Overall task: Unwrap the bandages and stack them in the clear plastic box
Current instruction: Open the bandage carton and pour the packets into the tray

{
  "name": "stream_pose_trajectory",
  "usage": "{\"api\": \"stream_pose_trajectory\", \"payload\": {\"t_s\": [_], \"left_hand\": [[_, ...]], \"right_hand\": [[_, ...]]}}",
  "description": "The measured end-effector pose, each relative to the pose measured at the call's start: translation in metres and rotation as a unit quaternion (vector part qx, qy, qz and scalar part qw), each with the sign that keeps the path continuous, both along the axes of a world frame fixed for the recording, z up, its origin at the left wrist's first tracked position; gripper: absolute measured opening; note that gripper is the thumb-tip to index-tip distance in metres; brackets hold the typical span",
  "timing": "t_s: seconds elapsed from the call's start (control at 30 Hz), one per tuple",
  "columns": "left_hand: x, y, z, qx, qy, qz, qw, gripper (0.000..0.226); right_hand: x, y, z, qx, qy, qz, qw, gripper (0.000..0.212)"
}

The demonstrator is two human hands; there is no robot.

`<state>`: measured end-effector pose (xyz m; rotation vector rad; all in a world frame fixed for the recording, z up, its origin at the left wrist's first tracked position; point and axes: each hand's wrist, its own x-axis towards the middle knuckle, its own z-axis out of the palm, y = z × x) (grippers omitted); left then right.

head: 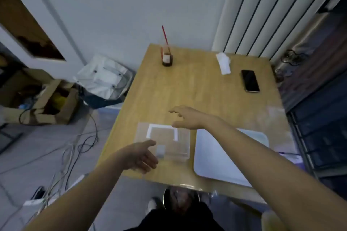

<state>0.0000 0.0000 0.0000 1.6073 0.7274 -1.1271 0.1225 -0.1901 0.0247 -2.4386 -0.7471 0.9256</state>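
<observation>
A clear plastic box (pixel 183 148) stands on the wooden table (pixel 187 90) near its front edge, with white strips along its far and right inner sides and a small pale piece at its near left. My left hand (pixel 142 155) hovers open at the box's near left corner, fingers relaxed, holding nothing. My right hand (pixel 187 117) reaches over the box's far edge with fingers spread, also empty. A white wrapped bandage (pixel 223 63) lies at the table's far right.
A white board (pixel 225 157) lies right of the box. A black phone (pixel 250 80) rests at the far right, and a dark cup with a red straw (pixel 167 58) stands at the back. Cardboard boxes (pixel 41 99) and cables (pixel 75 146) cover the floor to the left.
</observation>
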Motion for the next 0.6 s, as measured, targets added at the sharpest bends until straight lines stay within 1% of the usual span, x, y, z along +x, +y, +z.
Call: {"api": "stream_pose_trajectory", "payload": {"t_s": [0.07,0.1,0.13,0.2,0.27,0.33,0.43,0.5,0.6], "left_hand": [[-0.012,-0.006,-0.013,-0.031,0.064,0.029,0.997,0.066],[-0.018,-0.009,-0.023,-0.052,0.079,0.061,0.994,0.066],[-0.024,-0.012,-0.033,-0.082,0.085,0.114,0.986,0.066],[-0.027,-0.019,-0.049,-0.16,0.065,0.244,0.954,0.064],[-0.027,-0.028,-0.057,-0.211,0.043,0.334,0.918,0.06],[-0.028,-0.037,-0.063,-0.203,0.015,0.372,0.906,0.055],[-0.027,-0.041,-0.066,-0.169,-0.019,0.391,0.904,0.051],[-0.027,-0.042,-0.069,-0.154,-0.03,0.404,0.901,0.047],[-0.028,-0.047,-0.07,-0.143,-0.052,0.423,0.893,0.045]], "right_hand": [[-0.006,0.003,-0.012,-0.028,0.01,0.028,0.999,0.072],[-0.012,0.003,-0.019,-0.045,0.01,0.037,0.998,0.076],[-0.019,0.004,-0.026,-0.059,0.003,0.046,0.997,0.081],[-0.027,0.006,-0.035,-0.081,-0.039,0.07,0.993,0.091],[-0.032,0.004,-0.042,-0.096,-0.065,0.08,0.99,0.1],[-0.038,0.003,-0.049,-0.111,-0.066,0.088,0.988,0.112],[-0.046,0.0,-0.06,-0.129,-0.074,0.102,0.984,0.132],[-0.049,-0.002,-0.067,-0.139,-0.086,0.111,0.98,0.138],[-0.054,-0.002,-0.077,-0.145,-0.124,0.112,0.975,0.139]]}}
